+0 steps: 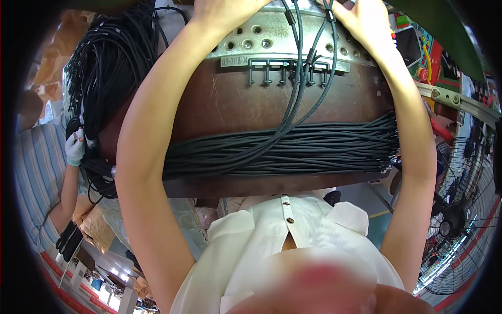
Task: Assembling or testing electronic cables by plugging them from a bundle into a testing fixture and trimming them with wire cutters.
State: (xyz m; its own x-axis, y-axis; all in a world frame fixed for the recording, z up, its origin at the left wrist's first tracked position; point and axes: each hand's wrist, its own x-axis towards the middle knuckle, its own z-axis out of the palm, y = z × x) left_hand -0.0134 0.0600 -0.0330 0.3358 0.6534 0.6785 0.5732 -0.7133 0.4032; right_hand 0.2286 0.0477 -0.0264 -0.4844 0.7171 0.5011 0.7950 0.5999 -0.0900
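Both my arms reach forward over a brown work table (pixel 219 104) to a metal machine plate with holes (pixel 261 39). My left hand (pixel 230 13) lies at the upper edge of the view, left of the black cables, with most of its fingers cut off. My right hand (pixel 366 18) is at the same edge, its thumb side close to the black cables (pixel 300 78); its fingertips are also out of view. These cables hang over the plate and curve down across the table. Whatever the fingers hold is hidden.
A thick bundle of black cables (pixel 293 149) lies along the table's near side. Another heap of cables (pixel 110 57) stands at the left, where a co-worker's gloved hand (pixel 75 148) touches it. Black metal hooks (pixel 267 73) stick out below the plate. A fan (pixel 451 220) stands right.
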